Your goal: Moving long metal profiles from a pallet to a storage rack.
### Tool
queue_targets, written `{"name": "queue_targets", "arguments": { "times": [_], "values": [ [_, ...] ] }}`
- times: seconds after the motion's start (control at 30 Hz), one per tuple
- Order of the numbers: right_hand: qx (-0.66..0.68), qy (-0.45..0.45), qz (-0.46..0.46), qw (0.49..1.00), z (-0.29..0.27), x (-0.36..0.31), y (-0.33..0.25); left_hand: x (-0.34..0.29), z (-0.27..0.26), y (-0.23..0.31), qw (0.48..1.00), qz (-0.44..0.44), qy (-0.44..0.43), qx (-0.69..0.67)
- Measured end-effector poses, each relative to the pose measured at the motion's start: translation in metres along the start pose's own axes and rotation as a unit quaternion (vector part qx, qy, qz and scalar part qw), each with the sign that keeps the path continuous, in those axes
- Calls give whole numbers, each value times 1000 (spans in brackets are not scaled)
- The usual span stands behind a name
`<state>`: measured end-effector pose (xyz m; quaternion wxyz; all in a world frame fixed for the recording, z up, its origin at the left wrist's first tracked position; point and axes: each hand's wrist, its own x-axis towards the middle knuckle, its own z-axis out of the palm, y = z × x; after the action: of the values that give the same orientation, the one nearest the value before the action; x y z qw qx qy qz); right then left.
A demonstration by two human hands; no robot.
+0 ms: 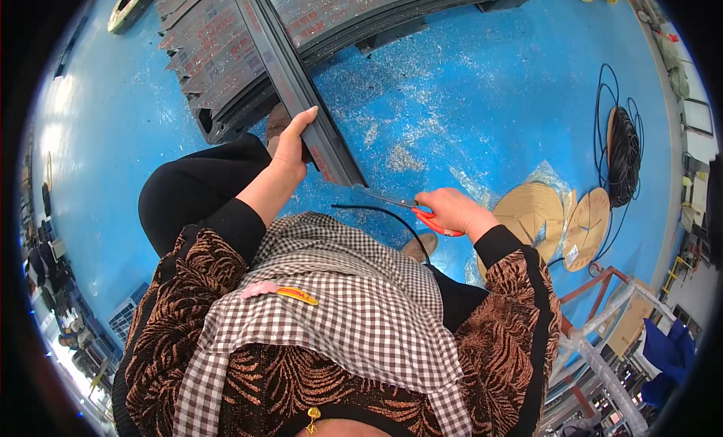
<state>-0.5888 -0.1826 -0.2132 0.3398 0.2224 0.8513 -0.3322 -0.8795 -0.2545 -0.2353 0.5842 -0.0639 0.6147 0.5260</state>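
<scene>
A long dark grey channel-shaped profile [331,140] slants down toward me from a stack of similar profiles. Around its side near the close end, my left hand [288,149] is closed, thumb on top. My right hand [454,211] grips red-handled scissors [429,220], whose metal blades point left and reach the profile's near end. Whether the blades are parted or cut into anything there is too small to tell. Just below the scissors, the free end of a black rubber-like strip [376,209] curves over toward my right leg.
The profile stack [218,42] lies ahead on the blue floor [482,98], which is strewn with pale scraps. To the right are a coil of black strip [623,157], round cardboard discs [527,211] and a metal frame [602,347]. A checked apron [339,301] covers my lap.
</scene>
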Motion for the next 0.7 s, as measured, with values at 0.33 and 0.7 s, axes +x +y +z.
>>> {"name": "queue_targets", "arguments": {
  "times": [0.33, 0.7],
  "values": [
    [99, 357, 92, 925, -22, 106, -19, 13, -12, -11, 1000, 4, 0, -10],
    [268, 328, -58, 904, -55, 210, -111, 21, -42, -46, 996, 70, -61, 9]
  ]
}}
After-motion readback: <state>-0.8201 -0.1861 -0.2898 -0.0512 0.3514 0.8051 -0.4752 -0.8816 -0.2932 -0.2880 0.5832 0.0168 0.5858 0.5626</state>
